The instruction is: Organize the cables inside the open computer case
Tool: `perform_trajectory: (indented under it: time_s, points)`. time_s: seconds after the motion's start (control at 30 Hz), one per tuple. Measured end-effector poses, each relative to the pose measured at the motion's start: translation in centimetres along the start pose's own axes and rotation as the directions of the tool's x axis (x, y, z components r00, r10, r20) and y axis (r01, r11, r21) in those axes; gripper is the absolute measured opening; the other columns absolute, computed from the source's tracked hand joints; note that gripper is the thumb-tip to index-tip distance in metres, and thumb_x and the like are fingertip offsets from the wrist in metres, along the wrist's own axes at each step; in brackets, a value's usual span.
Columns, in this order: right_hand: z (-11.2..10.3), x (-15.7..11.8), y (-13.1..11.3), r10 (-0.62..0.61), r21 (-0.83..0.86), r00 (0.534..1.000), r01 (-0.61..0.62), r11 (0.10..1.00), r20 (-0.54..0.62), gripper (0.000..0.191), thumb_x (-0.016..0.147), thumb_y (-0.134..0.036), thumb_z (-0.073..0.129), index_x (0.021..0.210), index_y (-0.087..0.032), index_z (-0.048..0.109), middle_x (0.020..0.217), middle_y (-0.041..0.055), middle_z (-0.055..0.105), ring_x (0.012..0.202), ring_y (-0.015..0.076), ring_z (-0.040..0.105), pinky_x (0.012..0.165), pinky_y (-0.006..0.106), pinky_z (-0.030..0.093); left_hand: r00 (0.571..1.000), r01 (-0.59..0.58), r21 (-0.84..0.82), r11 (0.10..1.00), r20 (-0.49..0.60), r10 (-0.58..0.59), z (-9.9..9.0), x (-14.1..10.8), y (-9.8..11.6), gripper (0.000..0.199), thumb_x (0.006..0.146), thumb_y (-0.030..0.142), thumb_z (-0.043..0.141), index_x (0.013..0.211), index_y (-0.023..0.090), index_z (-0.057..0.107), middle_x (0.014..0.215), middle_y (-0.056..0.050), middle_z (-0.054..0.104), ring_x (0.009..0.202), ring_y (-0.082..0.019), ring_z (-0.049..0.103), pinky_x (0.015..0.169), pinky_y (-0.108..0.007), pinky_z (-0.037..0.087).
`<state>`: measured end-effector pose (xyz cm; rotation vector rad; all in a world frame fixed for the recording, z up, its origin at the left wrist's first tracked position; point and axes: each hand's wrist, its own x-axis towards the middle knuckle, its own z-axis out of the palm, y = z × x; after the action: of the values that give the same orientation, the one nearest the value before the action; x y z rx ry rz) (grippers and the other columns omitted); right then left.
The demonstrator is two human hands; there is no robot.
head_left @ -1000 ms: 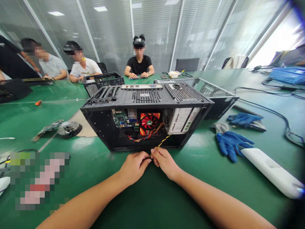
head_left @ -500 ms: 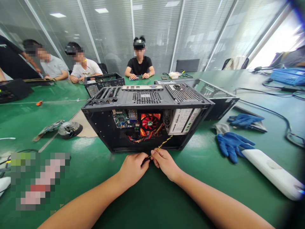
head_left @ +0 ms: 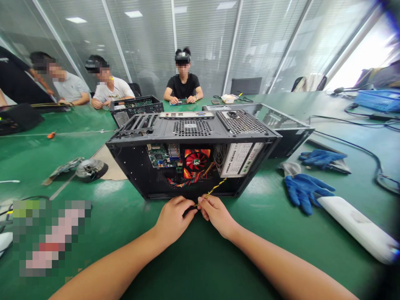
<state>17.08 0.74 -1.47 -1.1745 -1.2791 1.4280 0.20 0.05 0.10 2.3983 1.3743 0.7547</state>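
An open black computer case [head_left: 125,166] stands before me with its inside facing my hands. A yellow and black twisted cable [head_left: 218,185] runs out from below the white-labelled power supply [head_left: 241,160]. My right hand [head_left: 215,212] pinches this cable at the case's lower front edge. Close beside it, my left hand [head_left: 175,216] has its fingers closed on the cable's end, which the fingertips mostly hide. Inside the case are a red cooling fan [head_left: 196,161], a green motherboard [head_left: 158,156] and bundled coloured wires [head_left: 187,182].
Blue work gloves [head_left: 304,189] and a long white object [head_left: 356,227] lie to the right. A second case [head_left: 290,131] stands behind. Left are a round metal-and-black part [head_left: 91,170] and a brown sheet [head_left: 114,164]. Several people sit across the green table [head_left: 250,258].
Both hands keep their hold on the cable in nearly the same place. The left hand's fingers have shifted very slightly; the case has not moved.
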Motion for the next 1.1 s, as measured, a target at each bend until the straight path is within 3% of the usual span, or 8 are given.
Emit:
perform_trajectory:
  time_s: [0.2, 0.4, 0.57, 0.77, 0.97, 1.1]
  points:
    - [-0.02, -0.02, -0.08, 0.009, 0.014, 1.000, -0.009, 1.000, -0.006, 0.044, 0.083, -0.059, 0.057, 0.065, -0.020, 0.054, 0.046, -0.0064, 0.042, 0.042, 0.0098, 0.037, 0.044, 0.024, 0.030, 0.998, 0.040, -0.132, 0.990, -0.051, -0.047, 0.09, -0.09, 0.17, 0.008, 0.084, 0.020, 0.065, 0.092, 0.019, 0.064, 0.078, 0.000, 0.065, 0.072, -0.015, 0.062, 0.069, -0.026, 0.049]
    - [-0.06, 0.07, 0.03, 0.000, 0.009, 1.000, 0.000, 1.000, -0.012, 0.045, 0.083, -0.059, 0.057, 0.063, -0.020, 0.053, 0.047, -0.0054, 0.044, 0.043, 0.0099, 0.039, 0.044, 0.024, 0.031, 1.000, -0.023, -0.044, 0.999, 0.006, 0.023, -0.26, -0.13, 0.68, 0.010, 0.093, 0.020, 0.049, 0.091, 0.020, 0.060, 0.083, -0.003, 0.062, 0.077, -0.017, 0.059, 0.071, -0.029, 0.047]
    - [-0.04, 0.04, 0.04, -0.003, 0.025, 1.000, 0.003, 1.000, -0.001, 0.043, 0.084, -0.057, 0.057, 0.064, -0.020, 0.053, 0.047, -0.0060, 0.043, 0.043, 0.0096, 0.038, 0.044, 0.024, 0.030, 0.999, -0.047, 0.002, 0.999, -0.021, 0.047, -0.25, -0.17, 0.54, 0.005, 0.092, 0.021, 0.053, 0.091, 0.020, 0.058, 0.086, -0.004, 0.060, 0.083, -0.019, 0.058, 0.074, -0.031, 0.048]
    - [-0.06, 0.00, -0.02, 0.005, 0.014, 1.000, -0.005, 1.000, -0.010, 0.043, 0.084, -0.058, 0.057, 0.064, -0.020, 0.053, 0.048, -0.0058, 0.044, 0.043, 0.0097, 0.039, 0.044, 0.024, 0.031, 0.999, -0.025, -0.042, 0.999, 0.025, 0.026, -0.01, -0.06, 0.32, 0.009, 0.094, 0.019, 0.050, 0.092, 0.020, 0.059, 0.086, -0.004, 0.064, 0.081, -0.019, 0.060, 0.075, -0.031, 0.048]
    - [-0.05, -0.08, -0.10, -0.006, 0.006, 1.000, 0.006, 1.000, -0.004, 0.043, 0.084, -0.057, 0.057, 0.063, -0.020, 0.052, 0.046, -0.0062, 0.043, 0.042, 0.0097, 0.039, 0.044, 0.024, 0.031, 1.000, 0.001, -0.057, 0.998, -0.019, -0.002, -0.02, -0.18, 0.38, 0.005, 0.087, 0.022, 0.061, 0.085, 0.019, 0.057, 0.082, -0.003, 0.061, 0.079, -0.019, 0.059, 0.071, -0.030, 0.048]
    - [-0.05, 0.01, 0.08, 0.015, 0.026, 1.000, -0.015, 1.000, -0.009, 0.043, 0.084, -0.058, 0.057, 0.065, -0.020, 0.053, 0.046, -0.0065, 0.042, 0.041, 0.0095, 0.038, 0.044, 0.024, 0.030, 1.000, -0.010, -0.088, 0.996, 0.012, 0.011, 0.05, -0.20, 0.33, 0.007, 0.092, 0.021, 0.054, 0.086, 0.020, 0.058, 0.081, -0.002, 0.062, 0.077, -0.017, 0.060, 0.071, -0.029, 0.048]
